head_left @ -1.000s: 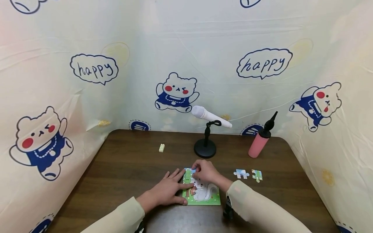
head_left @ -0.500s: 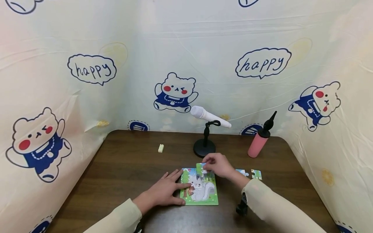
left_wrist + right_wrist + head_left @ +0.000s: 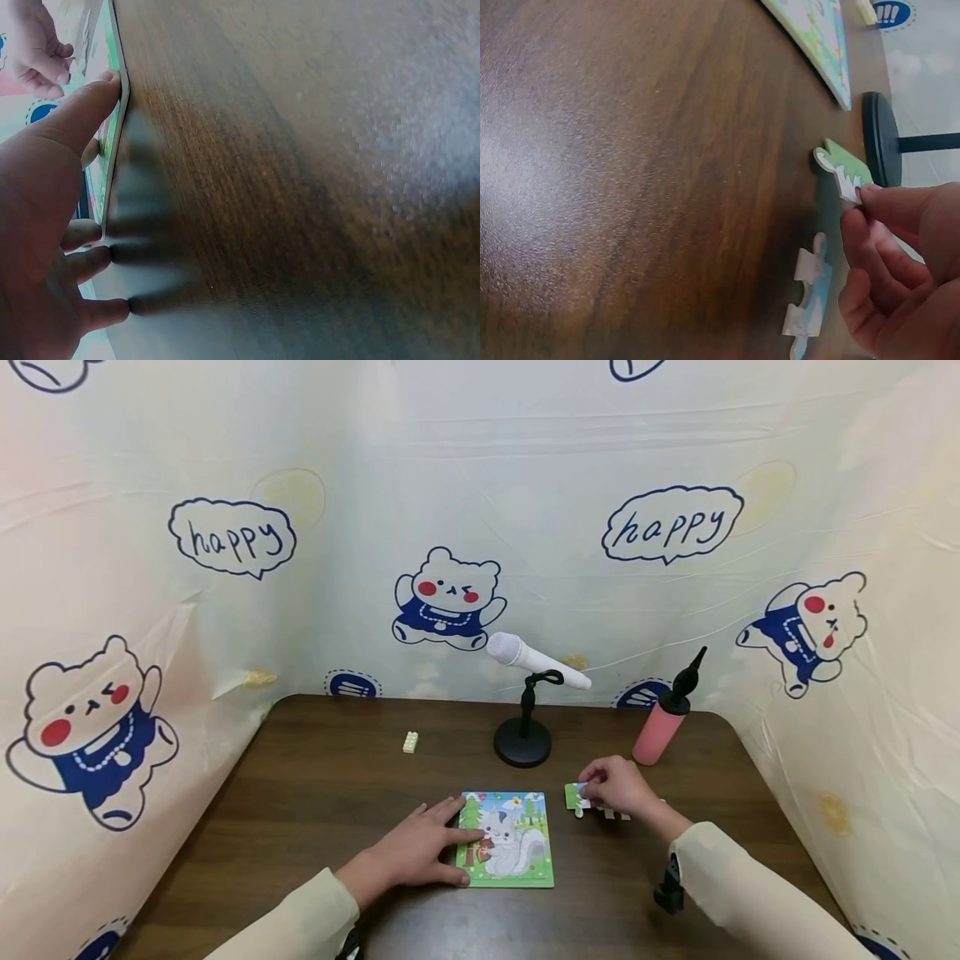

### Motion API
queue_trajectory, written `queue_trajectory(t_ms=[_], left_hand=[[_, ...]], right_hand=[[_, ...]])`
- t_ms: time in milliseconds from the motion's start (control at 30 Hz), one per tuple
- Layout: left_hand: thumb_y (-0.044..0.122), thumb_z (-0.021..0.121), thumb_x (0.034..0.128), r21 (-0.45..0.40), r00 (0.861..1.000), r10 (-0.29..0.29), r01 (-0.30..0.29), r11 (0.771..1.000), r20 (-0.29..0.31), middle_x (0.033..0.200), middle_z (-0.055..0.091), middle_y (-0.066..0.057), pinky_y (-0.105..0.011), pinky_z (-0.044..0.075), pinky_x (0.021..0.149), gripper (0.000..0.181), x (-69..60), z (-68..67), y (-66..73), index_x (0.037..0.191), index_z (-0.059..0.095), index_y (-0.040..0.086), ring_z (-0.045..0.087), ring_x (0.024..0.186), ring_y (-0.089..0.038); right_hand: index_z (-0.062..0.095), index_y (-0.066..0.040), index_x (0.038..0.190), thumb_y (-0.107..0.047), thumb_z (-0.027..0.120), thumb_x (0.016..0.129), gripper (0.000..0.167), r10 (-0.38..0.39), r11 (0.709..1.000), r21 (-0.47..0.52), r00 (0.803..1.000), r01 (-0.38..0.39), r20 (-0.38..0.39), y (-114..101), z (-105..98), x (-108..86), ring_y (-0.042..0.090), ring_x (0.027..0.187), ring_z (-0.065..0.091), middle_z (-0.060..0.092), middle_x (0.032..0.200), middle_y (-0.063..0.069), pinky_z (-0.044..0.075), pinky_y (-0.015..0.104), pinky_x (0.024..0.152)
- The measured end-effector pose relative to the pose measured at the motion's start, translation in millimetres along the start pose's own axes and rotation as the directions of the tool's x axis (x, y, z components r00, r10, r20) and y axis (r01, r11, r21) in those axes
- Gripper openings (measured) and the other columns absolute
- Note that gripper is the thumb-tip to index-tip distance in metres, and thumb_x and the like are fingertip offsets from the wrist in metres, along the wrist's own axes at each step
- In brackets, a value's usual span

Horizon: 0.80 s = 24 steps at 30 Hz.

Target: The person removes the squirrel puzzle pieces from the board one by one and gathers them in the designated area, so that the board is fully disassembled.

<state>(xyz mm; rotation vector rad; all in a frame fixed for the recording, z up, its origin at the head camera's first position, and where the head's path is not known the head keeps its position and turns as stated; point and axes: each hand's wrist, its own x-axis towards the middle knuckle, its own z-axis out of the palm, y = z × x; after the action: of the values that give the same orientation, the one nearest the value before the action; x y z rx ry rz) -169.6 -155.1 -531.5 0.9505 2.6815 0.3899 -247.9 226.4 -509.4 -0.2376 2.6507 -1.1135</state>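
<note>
A square squirrel puzzle board (image 3: pixel 517 862) lies flat on the table in front of me. My left hand (image 3: pixel 415 850) rests along its left side, fingers spread, with the thumb at the lower left corner and the index finger over the picture. To the right of the board, my right hand (image 3: pixel 621 787) pinches a green and white puzzle piece (image 3: pixel 846 169) between thumb and fingers, just above the table. A blue puzzle piece (image 3: pixel 814 289) lies near that hand in the right wrist view; in the head view the hand hides most of it.
Behind the board, a white microphone (image 3: pixel 536 662) sits on a black round-based stand (image 3: pixel 522 742). A pink pump (image 3: pixel 658 735) with a black nozzle stands at the back right. A small cream toy brick (image 3: pixel 410 742) lies at the back left. Patterned cloth (image 3: pixel 337 593) surrounds the table.
My right hand has lifted the puzzle piece off the board's upper part and carried it right, toward the loose pieces. The left hand has stayed on the board. The view has shifted slightly.
</note>
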Motion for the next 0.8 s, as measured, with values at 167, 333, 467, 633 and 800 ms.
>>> queue_trajectory(t_ms=[167,333,467,633,800], left_hand=[[0.070,0.068,0.0868,-0.007,1.000,-0.008,0.008,1.000,-0.003,0.169,0.027,-0.014,-0.070,0.030,0.114,0.068,-1.4,-0.5,2.1,0.149,0.050,0.048,0.029,0.155,-0.034],[0.069,0.068,0.0867,-0.003,1.000,-0.014,0.014,1.000,-0.004,0.168,0.028,-0.013,-0.069,0.030,0.114,0.069,-1.3,0.4,3.4,0.149,0.050,0.047,0.029,0.155,-0.034],[0.070,0.068,0.0868,0.011,1.000,-0.016,0.016,1.000,-0.005,0.168,0.029,-0.014,-0.070,0.029,0.115,0.069,0.0,1.4,3.7,0.150,0.050,0.047,0.029,0.154,-0.034],[0.070,0.066,0.0877,0.040,1.000,-0.018,0.019,0.999,-0.011,0.167,0.032,-0.013,-0.069,0.028,0.116,0.069,0.0,2.9,5.7,0.150,0.051,0.044,0.031,0.153,-0.034],[0.063,0.066,0.0918,0.064,1.000,-0.013,0.015,0.998,-0.024,0.164,0.038,-0.010,-0.067,0.029,0.116,0.063,-4.8,2.5,12.9,0.149,0.054,0.040,0.035,0.151,-0.035]], right_hand=[[0.077,-0.009,0.092,-0.010,0.080,0.087,0.006,-0.018,0.995,-0.096,0.999,0.014,-0.037,5,6,1.9,0.014,0.067,0.062,0.070,0.077,-0.001,0.052,0.031,0.063],[0.078,-0.011,0.088,-0.011,0.082,0.086,0.004,-0.013,0.987,-0.160,0.999,0.005,-0.050,3,10,1.9,0.015,0.070,0.059,0.070,0.078,-0.002,0.051,0.031,0.064],[0.079,-0.011,0.089,-0.012,0.082,0.086,0.004,0.011,0.984,-0.176,0.999,-0.019,-0.045,0,12,1.8,0.016,0.071,0.059,0.070,0.079,-0.002,0.051,0.031,0.065],[0.079,-0.011,0.090,-0.011,0.080,0.087,0.003,0.016,0.982,-0.190,0.999,-0.025,-0.045,0,12,2.1,0.015,0.071,0.059,0.070,0.081,-0.001,0.052,0.031,0.065],[0.077,-0.011,0.096,-0.010,0.077,0.090,0.006,-0.059,0.982,-0.179,0.998,0.055,-0.015,-8,16,-4.1,0.014,0.076,0.058,0.069,0.085,-0.003,0.052,0.031,0.070]])
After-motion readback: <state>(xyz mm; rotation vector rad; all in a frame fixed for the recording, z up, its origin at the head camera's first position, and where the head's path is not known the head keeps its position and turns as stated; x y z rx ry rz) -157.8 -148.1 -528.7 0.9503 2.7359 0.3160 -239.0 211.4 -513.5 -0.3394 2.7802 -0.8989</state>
